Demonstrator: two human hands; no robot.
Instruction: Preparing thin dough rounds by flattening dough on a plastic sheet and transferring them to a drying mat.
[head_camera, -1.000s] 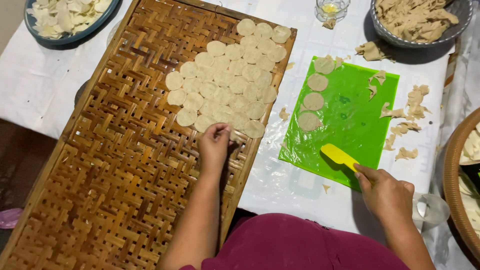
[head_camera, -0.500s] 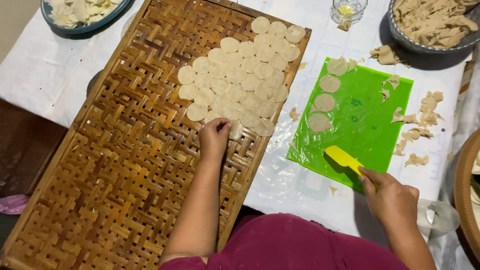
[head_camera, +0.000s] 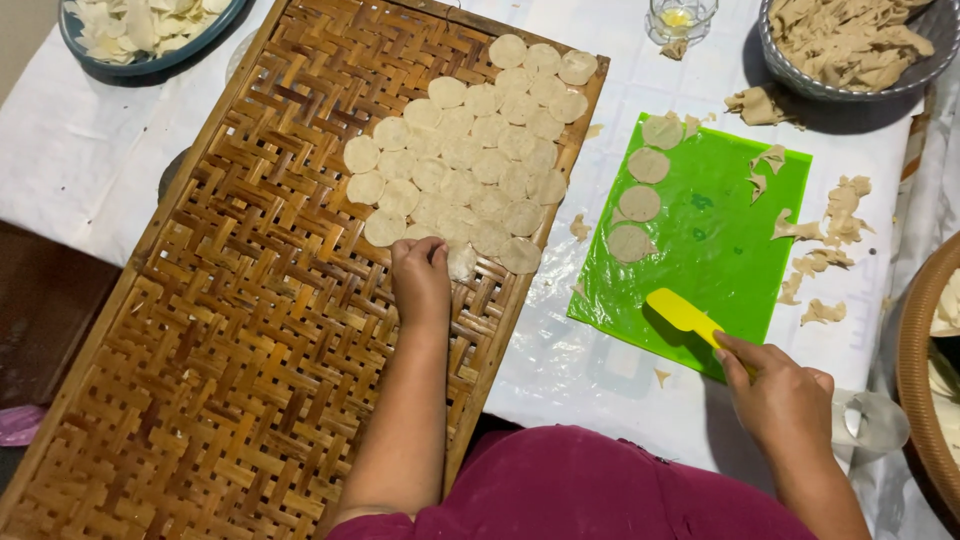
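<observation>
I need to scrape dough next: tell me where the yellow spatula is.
In the head view, the yellow spatula lies on the green mat's near edge, held by the right hand.

Left hand (head_camera: 420, 275) pressed flat, fingers down; right hand (head_camera: 775, 395) clenched, gripping.

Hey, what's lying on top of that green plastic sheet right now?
On the green sheet lie four round dough discs, a few torn dough scraps and the yellow scraper held by the right hand. The sheet's near corner is hidden beneath that hand.
</observation>
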